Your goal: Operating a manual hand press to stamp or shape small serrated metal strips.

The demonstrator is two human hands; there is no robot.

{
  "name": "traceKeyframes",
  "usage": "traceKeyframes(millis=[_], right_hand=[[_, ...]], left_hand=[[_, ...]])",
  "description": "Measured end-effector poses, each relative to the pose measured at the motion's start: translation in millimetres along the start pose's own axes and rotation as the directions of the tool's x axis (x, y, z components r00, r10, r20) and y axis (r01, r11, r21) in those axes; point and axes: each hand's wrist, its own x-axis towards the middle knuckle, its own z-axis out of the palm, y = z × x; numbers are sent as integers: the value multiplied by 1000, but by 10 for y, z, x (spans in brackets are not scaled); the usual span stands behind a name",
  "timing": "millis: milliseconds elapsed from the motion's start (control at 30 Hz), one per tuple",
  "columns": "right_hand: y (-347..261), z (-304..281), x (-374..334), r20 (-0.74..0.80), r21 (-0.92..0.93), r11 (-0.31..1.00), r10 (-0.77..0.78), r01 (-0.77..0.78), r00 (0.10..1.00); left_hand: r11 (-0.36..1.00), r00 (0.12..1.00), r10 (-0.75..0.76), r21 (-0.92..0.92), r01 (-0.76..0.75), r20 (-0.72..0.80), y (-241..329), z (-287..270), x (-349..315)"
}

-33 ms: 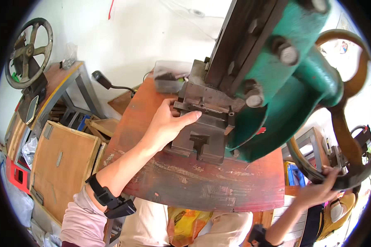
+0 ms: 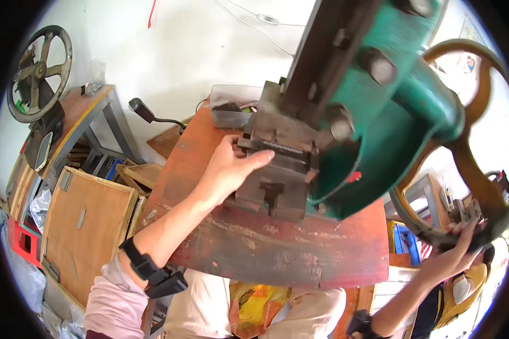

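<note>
Right hand (image 2: 455,254) closed around the rim of the large brown spoked flywheel (image 2: 481,169). Left hand (image 2: 229,169) (fingers open, nothing gripped) resting against the grey steel die block (image 2: 277,169), thumb along its upper edge, atop the worn red table (image 2: 277,243). Beyond, the green cast-iron press body (image 2: 390,107).

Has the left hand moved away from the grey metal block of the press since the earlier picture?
No. The left hand rests at the same spot on the grey metal block, fingers against its upper ledge, as in the earlier picture.
</note>
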Motion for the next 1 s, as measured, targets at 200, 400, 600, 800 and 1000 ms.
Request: traceKeyframes(millis=[200,400,600,800,1000], right_hand=[[-121,-197,1663,184,-184,844,532,-503,826],[-508,353,2307,447,-361,708,703,-607,554],[-342,219,2339,506,-441,883,395,-164,766],[-364,87,2280,577,-340,912,395,-229,715],[-331,171,2380,434,-492,823,514,-284,740]], left_hand=[[999,999,24,-36,-23,33,-33,-2,55],[796,919,360,566,-213,-160,19,-46,12],[317,837,484,841,-438,253,231,-290,-229],[350,735,583,709,-612,346,-50,-740,-986],[175,704,504,739,-651,501,-359,-821,-1001]])
